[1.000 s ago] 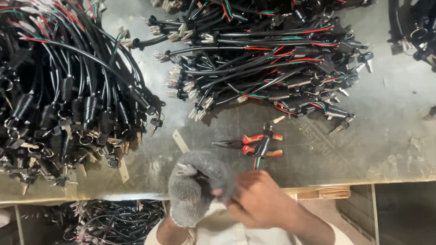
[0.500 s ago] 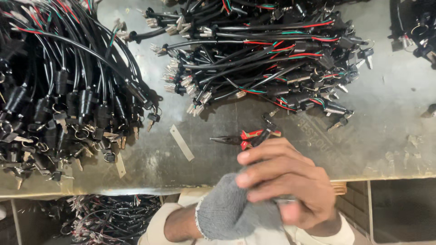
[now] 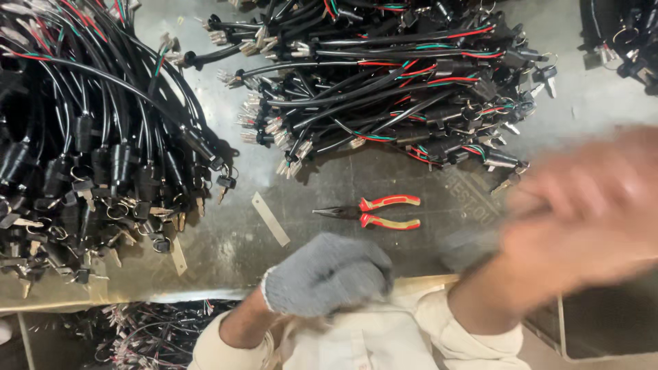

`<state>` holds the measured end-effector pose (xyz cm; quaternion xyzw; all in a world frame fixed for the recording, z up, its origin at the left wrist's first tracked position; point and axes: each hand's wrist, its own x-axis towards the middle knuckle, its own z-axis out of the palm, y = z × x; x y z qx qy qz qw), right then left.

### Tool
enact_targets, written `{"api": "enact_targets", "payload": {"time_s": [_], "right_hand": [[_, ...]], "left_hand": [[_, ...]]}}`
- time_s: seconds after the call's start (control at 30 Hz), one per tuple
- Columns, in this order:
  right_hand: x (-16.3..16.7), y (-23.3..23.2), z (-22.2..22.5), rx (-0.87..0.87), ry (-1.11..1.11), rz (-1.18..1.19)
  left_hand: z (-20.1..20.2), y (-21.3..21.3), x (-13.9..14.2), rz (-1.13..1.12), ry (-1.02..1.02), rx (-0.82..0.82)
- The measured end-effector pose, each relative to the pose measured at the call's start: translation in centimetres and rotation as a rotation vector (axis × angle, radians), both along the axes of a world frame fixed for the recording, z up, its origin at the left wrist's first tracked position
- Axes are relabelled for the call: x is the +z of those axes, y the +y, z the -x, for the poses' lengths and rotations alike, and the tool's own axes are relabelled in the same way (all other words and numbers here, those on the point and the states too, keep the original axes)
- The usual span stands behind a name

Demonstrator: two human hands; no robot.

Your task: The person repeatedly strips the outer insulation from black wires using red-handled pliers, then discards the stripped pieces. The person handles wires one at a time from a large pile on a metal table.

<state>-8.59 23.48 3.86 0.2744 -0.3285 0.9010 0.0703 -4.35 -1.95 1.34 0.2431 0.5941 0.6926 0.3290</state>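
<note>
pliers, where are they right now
In the head view the pliers lie on the table at centre, just beyond the gloved left hand and below the middle cable pile.

— What do the hands show?
— The left hand [image 3: 329, 274], in a grey glove, is curled at the table [image 3: 384, 181] edge; the bare right hand [image 3: 589, 219] is a blur.
— And near them?
— Pliers [image 3: 373, 212] just above the glove, between two cable piles [image 3: 391, 75].
</note>
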Motion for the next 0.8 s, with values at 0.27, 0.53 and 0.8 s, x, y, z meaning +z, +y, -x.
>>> {"api": "enact_targets", "payload": {"time_s": [0.27,0.53,0.8], "right_hand": [[-11.3,-4.6,-6.3,0.256,-0.548,-0.828],[-10.4,-4.4,-4.8,-0.034,-0.133,-0.931],[-9.7,-4.2,-4.7,-0.169,-0.001,-1.085]], "left_hand": [[0.1,-0.7,0.1,0.182,0.033,0.527],[-3.3,1.7,-3.8,0.247,0.356,0.927],[-1.8,1.1,-1.4,0.333,0.031,0.822]]}}
